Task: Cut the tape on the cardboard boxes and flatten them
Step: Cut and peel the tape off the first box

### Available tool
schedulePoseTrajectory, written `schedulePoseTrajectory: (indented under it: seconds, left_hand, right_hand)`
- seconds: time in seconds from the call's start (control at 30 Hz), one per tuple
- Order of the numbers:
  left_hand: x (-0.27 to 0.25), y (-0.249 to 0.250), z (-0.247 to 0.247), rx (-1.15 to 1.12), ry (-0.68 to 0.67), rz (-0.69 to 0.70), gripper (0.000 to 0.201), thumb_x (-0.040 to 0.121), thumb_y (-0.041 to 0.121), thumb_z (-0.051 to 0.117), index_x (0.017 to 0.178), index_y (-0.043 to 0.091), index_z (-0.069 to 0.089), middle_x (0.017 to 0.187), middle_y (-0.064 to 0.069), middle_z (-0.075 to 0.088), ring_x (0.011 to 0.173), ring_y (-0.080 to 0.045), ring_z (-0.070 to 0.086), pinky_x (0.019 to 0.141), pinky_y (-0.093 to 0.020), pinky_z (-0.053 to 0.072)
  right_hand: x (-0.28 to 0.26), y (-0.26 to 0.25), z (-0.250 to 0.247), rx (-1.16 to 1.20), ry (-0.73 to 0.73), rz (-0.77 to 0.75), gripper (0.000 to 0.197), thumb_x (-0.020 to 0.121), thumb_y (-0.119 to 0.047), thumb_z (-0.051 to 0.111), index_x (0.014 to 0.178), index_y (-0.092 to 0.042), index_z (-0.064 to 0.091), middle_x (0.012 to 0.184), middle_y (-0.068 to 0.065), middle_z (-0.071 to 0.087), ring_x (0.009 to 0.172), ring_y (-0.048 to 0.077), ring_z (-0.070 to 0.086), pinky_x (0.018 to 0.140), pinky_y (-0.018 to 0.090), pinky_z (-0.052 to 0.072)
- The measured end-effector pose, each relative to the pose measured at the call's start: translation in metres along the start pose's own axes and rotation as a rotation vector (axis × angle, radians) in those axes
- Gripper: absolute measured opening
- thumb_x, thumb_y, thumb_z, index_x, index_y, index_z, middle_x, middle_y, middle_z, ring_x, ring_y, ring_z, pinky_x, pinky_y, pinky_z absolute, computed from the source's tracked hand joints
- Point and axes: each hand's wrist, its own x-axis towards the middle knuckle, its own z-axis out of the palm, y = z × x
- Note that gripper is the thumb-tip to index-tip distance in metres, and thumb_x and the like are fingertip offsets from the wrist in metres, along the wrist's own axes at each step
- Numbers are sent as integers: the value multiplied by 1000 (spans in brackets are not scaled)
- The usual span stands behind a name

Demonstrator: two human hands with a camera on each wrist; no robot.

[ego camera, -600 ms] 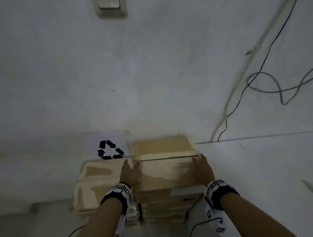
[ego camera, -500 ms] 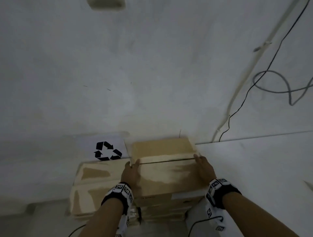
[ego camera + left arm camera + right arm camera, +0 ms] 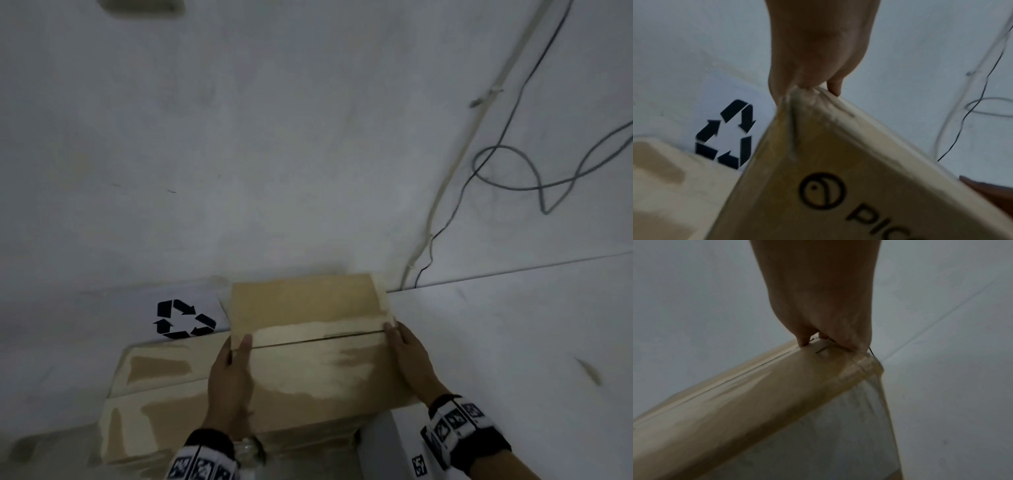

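A taped cardboard box (image 3: pixel 308 346) is held from both sides at about 6 o'clock in the head view, close against a white wall (image 3: pixel 274 137); the left hand (image 3: pixel 228 380) is laid against the box's 9 o'clock edge with its fingers together and stretched toward the top seam (image 3: pixel 318 339), while in the left wrist view the fingertips (image 3: pixel 835 87) are seen hooked over a taped corner; the right hand (image 3: pixel 411 359) is pressed along the 3 o'clock edge, fingers together and extended, and in the right wrist view its fingertips (image 3: pixel 803 340) are seen resting on the glossy tape (image 3: pixel 748 386) just beside the seam; a circular logo (image 3: pixel 823 190) and the letters "PIC" are printed on the box's side; a second cardboard box (image 3: pixel 157 383), also taped, is seen at 8 o'clock, touching the held box; a white sheet with a black recycling symbol (image 3: pixel 185 319) is fixed to the wall at 9 o'clock, just behind both boxes; a pale conduit (image 3: pixel 455 164) and loose cables (image 3: pixel 534 185) are seen running down the wall at 2 o'clock; marker-patterned wristbands (image 3: pixel 455 421) are worn on both wrists
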Motion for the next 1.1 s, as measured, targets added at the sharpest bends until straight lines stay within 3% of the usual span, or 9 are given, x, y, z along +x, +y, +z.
schedulePoseTrajectory:
  seconds: [0.07,0.27,0.37,0.5,0.57,0.73,0.83,0.97,1.1]
  left_hand:
    - [-32,25,4,-88,15,59,50,94,45,53,137,21,50,127,0,58,115,-26,53,89,-35,42]
    - [-104,54,42,-197,-117,269,40,93,46,53,131,34,55,126,11,61,115,-16,56,91,-35,47]
    - [-119,46,71,-139,-202,318,40,92,38,59,132,30,57,125,9,63,114,-17,58,99,-44,47]
    - [-135,32,121,39,-193,427,28,89,14,66,115,27,65,118,5,65,111,-21,59,89,-35,47]
    - [-152,32,147,38,-200,412,29,91,12,64,112,31,62,115,2,66,105,-22,61,80,-31,47]
    - [-186,42,198,-121,-382,276,35,96,11,55,129,22,59,120,-2,64,101,-18,63,70,-20,54]
    - [-204,53,214,-224,-554,190,40,86,50,60,121,30,57,123,5,60,98,-6,63,77,-24,55]
    - [-207,63,241,-320,-702,-53,76,73,82,46,128,30,37,120,9,41,116,-20,44,105,-48,40]
    - [-198,63,270,-321,-734,-21,78,64,43,77,130,14,48,110,11,46,97,-4,48,84,-28,46]
  right_hand:
    - [-16,-6,-22,86,22,-54,32,102,-47,43,123,-31,60,116,-11,65,109,15,59,99,38,44]
    - [-55,-9,-117,251,155,-113,20,100,-27,48,120,-25,53,112,-1,62,102,20,58,84,38,47]
    - [-73,14,-171,182,232,-137,20,92,-41,51,111,-37,56,107,-8,65,102,20,60,89,44,49]
    - [-101,47,-227,217,288,-159,21,100,-31,53,120,-30,53,118,-7,61,102,18,61,71,28,48]
    - [-115,59,-249,259,268,-139,27,101,-33,51,127,-30,48,120,-6,59,97,22,65,63,32,53]
    - [-130,90,-285,323,309,-133,24,105,-26,43,128,-24,41,119,-2,52,104,21,61,77,32,58]
    - [-138,108,-302,259,306,-190,39,95,4,55,126,-13,37,119,-4,45,108,15,54,71,22,57]
    - [-140,116,-317,391,381,-163,42,93,13,52,118,-19,40,116,-6,49,104,10,52,67,20,59]
    - [-125,121,-329,543,448,-126,27,97,8,47,105,-18,48,111,1,54,97,13,57,75,27,61]
